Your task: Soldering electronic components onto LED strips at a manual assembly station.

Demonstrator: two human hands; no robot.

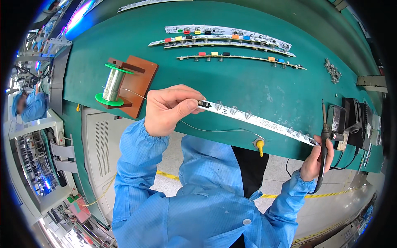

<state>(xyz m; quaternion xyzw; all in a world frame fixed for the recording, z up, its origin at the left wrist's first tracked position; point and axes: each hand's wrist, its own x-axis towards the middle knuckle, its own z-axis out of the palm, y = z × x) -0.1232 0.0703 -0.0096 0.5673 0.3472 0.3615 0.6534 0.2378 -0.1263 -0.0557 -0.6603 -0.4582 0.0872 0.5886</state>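
Note:
A long white circuit board strip [273, 125] stretches between my hands above the table's near edge. Small coil springs [234, 110] stand along it in two groups. My left hand [170, 110] pinches its left end between thumb and fingers. Thin solder wire [215, 130] runs from a spool [112, 84] to my left hand and trails on below the strip. My right hand [315, 164] grips the strip's other end and also holds a black-handled soldering iron [326, 133], whose tip points away from me.
The spool sits on a brown stand [142, 80]. Several circuit board strips [244, 58] with coloured connectors lie at the back. Loose springs [332, 71] are heaped far right, behind black boxes [352, 112]. A yellow-tipped plug [259, 144] hangs at the near edge. Another person [32, 106] is far left.

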